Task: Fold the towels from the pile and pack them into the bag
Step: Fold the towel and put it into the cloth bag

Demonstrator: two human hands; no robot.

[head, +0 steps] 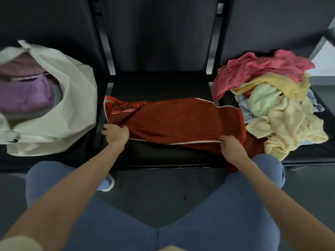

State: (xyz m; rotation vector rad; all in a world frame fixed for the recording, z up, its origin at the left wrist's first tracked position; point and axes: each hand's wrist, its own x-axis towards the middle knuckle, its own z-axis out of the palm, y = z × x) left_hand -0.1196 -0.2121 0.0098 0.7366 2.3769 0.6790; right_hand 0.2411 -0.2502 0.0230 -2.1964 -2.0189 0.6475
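Note:
A dark red towel [174,120] with a thin white edge lies spread across the middle black seat [159,84]. My left hand [116,134] grips its near left corner. My right hand [231,147] pinches the near edge toward the right, where part of the towel hangs off the seat front. On the left seat stands a white bag [72,98], open at the top, with folded purple and mauve towels [27,95] inside. On the right seat lies the pile of loose towels [275,105]: pink on top at the back, yellow, pale green and cream in front.
Three black seats stand in a row with dark backrests [157,33] behind them. My knees in blue trousers [235,205] are below the seat front, with dark floor between them. A bit of white shoe [107,183] shows by my left arm.

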